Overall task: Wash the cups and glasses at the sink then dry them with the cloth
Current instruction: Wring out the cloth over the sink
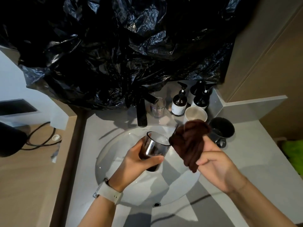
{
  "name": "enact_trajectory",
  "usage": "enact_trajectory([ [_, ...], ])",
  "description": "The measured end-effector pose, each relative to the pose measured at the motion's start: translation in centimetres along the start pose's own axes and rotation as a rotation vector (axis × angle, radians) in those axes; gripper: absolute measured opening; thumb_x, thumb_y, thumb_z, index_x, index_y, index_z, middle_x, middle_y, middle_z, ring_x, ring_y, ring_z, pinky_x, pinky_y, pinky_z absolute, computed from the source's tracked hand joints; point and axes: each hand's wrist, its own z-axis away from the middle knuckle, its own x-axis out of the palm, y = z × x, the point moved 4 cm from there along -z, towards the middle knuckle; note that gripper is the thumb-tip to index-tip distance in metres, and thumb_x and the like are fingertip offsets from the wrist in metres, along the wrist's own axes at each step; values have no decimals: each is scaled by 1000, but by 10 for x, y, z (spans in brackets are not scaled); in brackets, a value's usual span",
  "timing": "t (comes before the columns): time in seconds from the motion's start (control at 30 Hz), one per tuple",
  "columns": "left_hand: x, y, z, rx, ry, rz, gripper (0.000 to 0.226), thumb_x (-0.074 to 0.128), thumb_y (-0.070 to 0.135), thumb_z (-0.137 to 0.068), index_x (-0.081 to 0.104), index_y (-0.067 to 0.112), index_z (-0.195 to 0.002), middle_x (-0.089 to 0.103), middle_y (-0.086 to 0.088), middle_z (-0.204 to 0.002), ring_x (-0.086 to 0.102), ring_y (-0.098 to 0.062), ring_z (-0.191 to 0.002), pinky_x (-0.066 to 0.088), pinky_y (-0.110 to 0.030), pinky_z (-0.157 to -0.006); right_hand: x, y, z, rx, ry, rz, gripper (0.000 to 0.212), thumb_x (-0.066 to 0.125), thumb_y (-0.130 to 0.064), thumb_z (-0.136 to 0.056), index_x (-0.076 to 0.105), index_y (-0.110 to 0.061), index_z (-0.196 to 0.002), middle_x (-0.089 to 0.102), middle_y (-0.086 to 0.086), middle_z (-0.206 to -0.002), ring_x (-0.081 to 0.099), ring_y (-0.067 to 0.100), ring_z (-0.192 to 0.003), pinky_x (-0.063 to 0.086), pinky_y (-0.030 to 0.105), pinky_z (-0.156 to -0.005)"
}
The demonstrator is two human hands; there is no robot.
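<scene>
Left hand (136, 158) wraps lower body of dark glass (155, 152), tilted over sink (114, 190). Right hand (216, 167) clutches bunched brown cloth (190, 143) touching rim. Glass likely wet, slippery, breakable, light: grip lower wall firmly. Cloth soft, pushes inside easily.

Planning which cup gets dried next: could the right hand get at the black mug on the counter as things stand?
Probably not yet: the right hand grips the brown cloth, so its fingers are occupied. The black mug stands close beside it, nothing between them.
</scene>
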Motion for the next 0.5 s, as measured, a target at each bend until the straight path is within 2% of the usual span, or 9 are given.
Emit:
enact_trajectory([
  [0.07,3,-2,2,-55,-70,28,49,75,23,-79,55,26,-124,72,2,-113,67,-13,-108,51,-19,-87,10,-4,0,23,-83,199,85,36,19,-49,45,-10,-129,69,0,-83,66,11,-75,51,19,-63],
  [0.13,6,-3,4,-114,-129,76,44,72,18,-84,54,18,-125,72,-2,-114,66,-19,-110,52,-23,-87,12,-3,-3,65,-139,420,85,39,18,-54,46,-21,-128,70,-6,-94,65,7,-87,49,22,-69],
  [0.23,6,-9,7,-216,-191,215,37,74,15,-84,63,22,-119,71,-5,-117,66,-23,-112,54,-28,-90,13,-2,-9,88,-222,662,80,44,26,-68,50,-30,-125,66,3,-115,61,14,-108,44,45,-83],
  [0.27,5,-12,7,-244,-216,263,38,75,17,-84,64,20,-120,70,-9,-121,65,-27,-114,53,-33,-95,12,-3,-10,95,-244,708,78,43,29,-73,50,-28,-126,65,5,-118,61,13,-111,45,45,-88],
  [0.33,2,-18,6,-290,-267,341,46,72,24,-79,64,15,-124,65,-18,-126,63,-33,-116,47,-44,-104,8,-7,-12,113,-298,832,70,44,28,-77,53,-24,-123,68,-4,-115,62,9,-113,49,31,-94],
  [0.4,2,-22,6,-316,-302,348,48,70,24,-80,63,11,-125,63,-21,-127,62,-35,-117,44,-48,-107,9,-11,-15,110,-368,1122,45,58,15,-80,64,-21,-106,71,-6,-98,66,8,-96,52,27,-84],
  [0.47,4,-23,6,-312,-336,298,45,67,19,-85,61,9,-128,64,-18,-129,60,-33,-121,46,-43,-106,10,-12,-21,103,-434,1389,18,70,-7,-80,65,-23,-87,66,-7,-81,59,6,-74,49,28,-71],
  [0.5,7,-23,7,-310,-353,279,47,67,19,-86,59,9,-130,63,-16,-130,59,-32,-123,46,-41,-105,11,-11,-24,83,-447,1463,14,73,-14,-78,64,-23,-83,64,-8,-77,56,9,-71,48,31,-70],
])
